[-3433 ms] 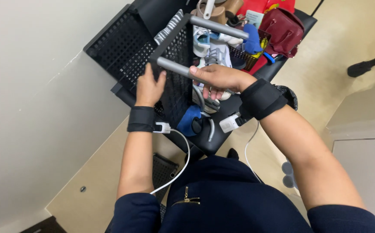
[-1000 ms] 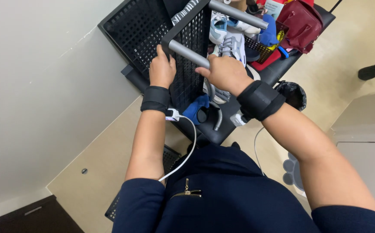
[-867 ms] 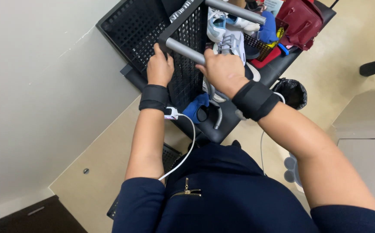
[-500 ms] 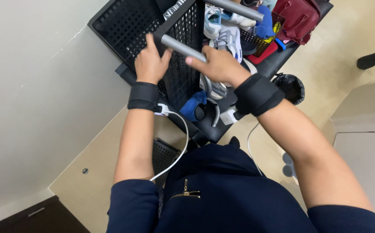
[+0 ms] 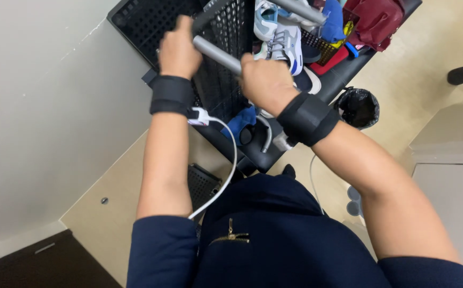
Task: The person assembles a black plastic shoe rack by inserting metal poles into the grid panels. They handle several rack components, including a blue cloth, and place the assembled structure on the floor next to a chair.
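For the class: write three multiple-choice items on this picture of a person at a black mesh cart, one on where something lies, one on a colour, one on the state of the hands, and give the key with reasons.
1. Where does the white and blue sneaker lie?
A. on the floor by the wall
B. in the black mesh cart, beyond the grey handle bar
C. in the bin with the black bag

2. What colour are the wrist bands?
A. black
B. white
C. red

3. How are the hands placed?
A. both hang free
B. only one touches the bar
C. left hand and right hand both closed on the bar

Key: 1 B, the shoe sits among the cart's load past the bar. 2 A, both bands are black, with a white cable at the left one. 3 C, the fingers of both hands wrap the grey bar.
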